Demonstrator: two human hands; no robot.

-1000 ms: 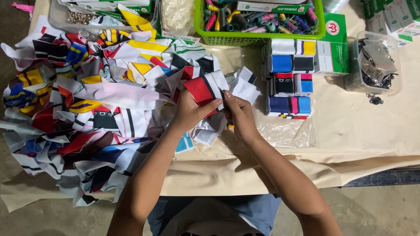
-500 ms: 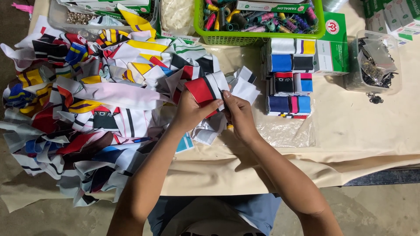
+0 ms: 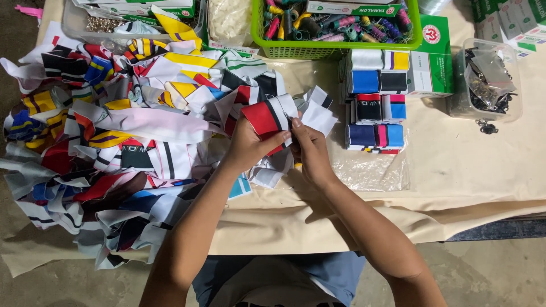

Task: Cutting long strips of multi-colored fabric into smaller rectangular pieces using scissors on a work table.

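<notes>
My left hand (image 3: 250, 149) grips a red, black and white fabric strip (image 3: 267, 116) over the middle of the table. My right hand (image 3: 310, 150) pinches the same strip at its white right edge, the thumb tip pressed against the cloth. Both hands sit close together, almost touching. A big loose pile of coloured fabric strips (image 3: 114, 136) covers the table's left half, right beside my left hand. Folded pieces in white, blue, black, pink and yellow stand in a neat stack (image 3: 372, 102) just right of my right hand.
A green basket (image 3: 335, 50) of thread spools stands at the back. A clear tub (image 3: 492, 79) of dark metal parts is at the right, a green and white box (image 3: 435, 57) beside it. Clear plastic sheet (image 3: 369, 167) lies under the stack. The table wears a cream cloth (image 3: 472, 170).
</notes>
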